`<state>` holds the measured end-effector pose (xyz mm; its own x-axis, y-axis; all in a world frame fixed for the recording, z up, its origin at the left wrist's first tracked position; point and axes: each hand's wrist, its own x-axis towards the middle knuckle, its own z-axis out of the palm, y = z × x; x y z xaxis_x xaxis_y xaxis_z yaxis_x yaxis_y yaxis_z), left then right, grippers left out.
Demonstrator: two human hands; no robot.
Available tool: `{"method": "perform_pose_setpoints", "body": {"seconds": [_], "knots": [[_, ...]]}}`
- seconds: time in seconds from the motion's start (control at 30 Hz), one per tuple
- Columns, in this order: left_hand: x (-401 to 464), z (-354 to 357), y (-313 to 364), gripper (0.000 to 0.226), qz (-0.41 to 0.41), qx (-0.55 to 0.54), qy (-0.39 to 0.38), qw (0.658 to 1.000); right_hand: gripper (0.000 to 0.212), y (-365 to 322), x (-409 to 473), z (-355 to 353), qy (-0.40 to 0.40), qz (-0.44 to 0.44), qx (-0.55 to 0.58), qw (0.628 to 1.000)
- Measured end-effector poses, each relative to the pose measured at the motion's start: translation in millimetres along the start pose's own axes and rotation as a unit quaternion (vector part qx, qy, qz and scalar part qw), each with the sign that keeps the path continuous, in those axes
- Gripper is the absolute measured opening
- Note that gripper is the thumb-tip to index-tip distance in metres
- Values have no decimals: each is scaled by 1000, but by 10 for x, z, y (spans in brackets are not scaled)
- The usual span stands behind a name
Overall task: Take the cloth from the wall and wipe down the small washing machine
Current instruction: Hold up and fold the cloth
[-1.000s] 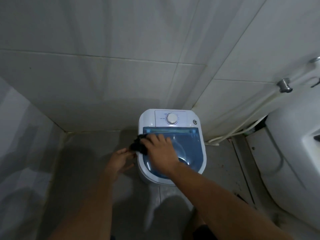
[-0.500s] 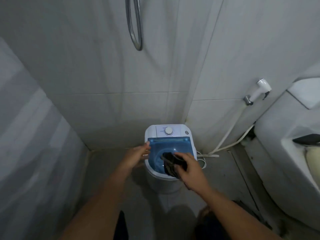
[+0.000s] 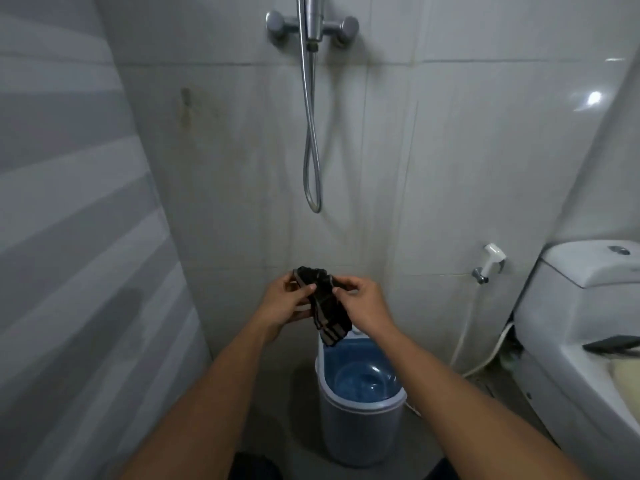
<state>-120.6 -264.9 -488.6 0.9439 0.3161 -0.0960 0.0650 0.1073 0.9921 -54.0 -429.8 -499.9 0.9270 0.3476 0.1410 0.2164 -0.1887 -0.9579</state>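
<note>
A dark cloth (image 3: 323, 306) with thin pale stripes hangs between both hands, raised in front of the tiled wall. My left hand (image 3: 282, 308) pinches its upper left part and my right hand (image 3: 363, 304) pinches its upper right edge. Its lower end dangles just above the back of the small washing machine (image 3: 360, 407), a white tub with a translucent blue lid, standing on the floor below my hands. The machine's control panel is hidden behind the cloth and my right hand.
A shower mixer (image 3: 311, 26) and looping metal hose (image 3: 311, 147) hang on the wall above. A white toilet (image 3: 571, 327) stands at the right, with a bidet sprayer (image 3: 493, 259) and its white hose (image 3: 465, 327) on the wall beside it. A wall closes in at the left.
The cloth has come up off the machine's lid to chest height, and my left hand has left the machine's side to take hold of it. The view has tilted upward.
</note>
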Motion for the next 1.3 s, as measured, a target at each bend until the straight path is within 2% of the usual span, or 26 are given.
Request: {"method": "perform_pose_setpoints", "body": {"seconds": [0.13,0.27,0.37,0.43,0.57,0.67,0.8,0.9,1.03,1.1,1.17,1.23,1.3], "knots": [[-172,-270,458,44,55,5,37,998,17,-634,193,94,33,-73,-27,996],[-290,-541,816,28,107,79,46,990,13,-1307,422,136,4,-135,-8,991],[-342,-692,1088,30,152,152,72,974,13,-1763,568,219,-51,-177,-27,982],[-339,-771,1275,23,183,162,78,967,12,-2037,654,274,-84,-189,-22,978],[-200,-960,1698,18,227,183,111,950,26,-2479,928,289,-135,-188,-45,972],[17,-1145,2099,13,272,252,141,918,31,-2693,1261,374,-185,-158,-95,965],[400,-1501,2602,9,345,375,212,834,21,-2821,1774,693,-209,-156,-13,965],[754,-1885,2822,9,380,445,212,783,36,-2859,2257,1065,-159,-206,-27,965],[1347,-2405,2888,19,415,451,215,760,36,-2894,2955,1616,-111,-270,-93,952],[1673,-2624,2902,17,421,470,237,739,29,-2923,3236,1846,-66,-330,-128,933],[1986,-2788,2942,13,434,493,269,705,13,-2957,3434,2036,-14,-380,-153,912],[2267,-2867,3028,13,452,506,300,671,17,-2977,3598,2166,39,-420,-192,886],[2513,-2901,3121,13,463,501,321,657,17,-2990,3754,2259,95,-471,-258,838]]}}
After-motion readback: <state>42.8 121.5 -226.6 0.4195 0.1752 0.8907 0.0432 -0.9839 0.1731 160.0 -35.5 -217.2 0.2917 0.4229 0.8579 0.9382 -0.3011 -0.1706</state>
